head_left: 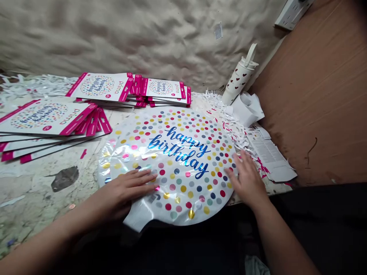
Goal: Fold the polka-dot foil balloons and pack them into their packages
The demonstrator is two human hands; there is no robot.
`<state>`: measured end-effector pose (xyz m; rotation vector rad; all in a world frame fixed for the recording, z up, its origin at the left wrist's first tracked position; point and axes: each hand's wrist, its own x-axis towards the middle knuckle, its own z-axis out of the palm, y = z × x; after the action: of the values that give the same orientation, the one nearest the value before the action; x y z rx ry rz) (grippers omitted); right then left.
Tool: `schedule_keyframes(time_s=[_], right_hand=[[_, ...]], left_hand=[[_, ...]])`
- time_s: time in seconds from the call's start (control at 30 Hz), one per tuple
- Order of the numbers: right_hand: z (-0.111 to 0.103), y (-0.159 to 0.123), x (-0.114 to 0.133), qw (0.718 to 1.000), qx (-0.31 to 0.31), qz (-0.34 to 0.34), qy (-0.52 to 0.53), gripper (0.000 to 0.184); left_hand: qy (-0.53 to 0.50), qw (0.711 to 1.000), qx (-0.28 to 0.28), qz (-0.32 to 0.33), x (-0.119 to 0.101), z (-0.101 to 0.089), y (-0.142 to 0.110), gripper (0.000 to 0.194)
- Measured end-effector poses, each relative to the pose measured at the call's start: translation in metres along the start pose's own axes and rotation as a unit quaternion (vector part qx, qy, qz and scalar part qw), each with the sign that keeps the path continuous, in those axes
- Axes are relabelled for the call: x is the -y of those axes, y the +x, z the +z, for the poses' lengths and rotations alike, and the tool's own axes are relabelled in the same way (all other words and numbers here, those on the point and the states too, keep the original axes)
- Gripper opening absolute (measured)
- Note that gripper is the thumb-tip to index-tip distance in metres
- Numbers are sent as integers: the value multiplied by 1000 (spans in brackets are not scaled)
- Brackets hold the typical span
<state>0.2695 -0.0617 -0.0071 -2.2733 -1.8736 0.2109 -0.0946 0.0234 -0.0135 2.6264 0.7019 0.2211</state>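
Tabletop (31, 189) mottled, shred-strewn, below crinkled wall (160, 34) — left hand (130, 187) loosely spread, right hand (248, 180) splayed, both on balloon (179, 168)

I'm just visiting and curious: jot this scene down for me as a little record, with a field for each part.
Centre: shiny, dotted flat balloon reading "happy birthday"; more layers seem to lie beneath
Left hand: open, resting on the balloon's near-left part
Right hand: open, at the balloon's right edge
Left and behind: stacks of pink-edged packets
Back right: cream bottle with dark red hearts, upright handle
Around it: shredded paper
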Motion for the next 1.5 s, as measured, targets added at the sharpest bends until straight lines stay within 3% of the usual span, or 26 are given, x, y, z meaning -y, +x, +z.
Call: schedule_keyframes(time_s=[0.03,0.1,0.17,0.23,0.37,0.47,0.57,0.63,0.73,0.83,0.9,1.0,1.07,1.13,1.23,1.27,1.33,1.4,1.43,1.47,1.5], right_hand=[[-5,-8,17,995,29,-83,39,67],[-10,-22,51,958,93,-245,114,78],[-4,-31,68,942,65,-299,139,72],[9,-31,59,963,5,-246,106,63],[28,-17,-9,995,-31,-93,-25,58],[31,-7,-46,987,-45,-149,-45,56],[30,2,-57,972,-10,-234,22,61],[27,11,-61,969,33,-231,87,59],[13,36,-68,965,91,-150,194,43],[-1,80,-68,954,91,-21,286,31],[-5,113,-60,949,73,35,304,39],[-1,152,-44,957,68,59,277,40],[4,167,-37,965,65,70,245,39],[4,177,-36,974,61,81,204,40],[-3,187,-32,984,35,112,133,41],[-6,188,-26,986,16,128,110,44],[-9,183,-2,987,-46,138,64,55],[-3,165,36,993,-90,61,39,62],[3,152,58,996,-79,-25,42,60],[11,138,79,987,-28,-144,60,62],[20,124,97,974,12,-216,65,64]], left_hand=[[-20,999,1,-24,-4,-5,6,43],[-66,994,-9,-82,-9,-15,15,36],[-93,989,-30,-115,-9,-21,18,35],[-96,991,-35,-88,-5,-21,13,35],[-37,999,-13,-5,7,0,-7,40],[30,999,2,15,16,12,-16,47],[86,996,-5,-29,30,8,-20,57],[92,993,6,-74,41,-3,-21,57],[10,990,49,-132,56,-25,-13,44],[-66,953,32,-294,65,-47,9,43],[-49,918,-9,-394,68,-57,29,51],[18,896,-61,-439,65,-59,53,50],[82,889,-118,-435,56,-51,59,50],[147,911,-140,-358,43,-37,57,52],[171,960,-37,-220,26,-13,47,54],[163,963,-2,-214,23,-7,43,56],[160,959,13,-234,21,4,36,60],[166,954,-8,-250,23,9,33,61],[167,953,-16,-251,24,11,32,61],[168,953,-20,-251,26,12,32,60],[170,953,-22,-250,27,13,32,60]])
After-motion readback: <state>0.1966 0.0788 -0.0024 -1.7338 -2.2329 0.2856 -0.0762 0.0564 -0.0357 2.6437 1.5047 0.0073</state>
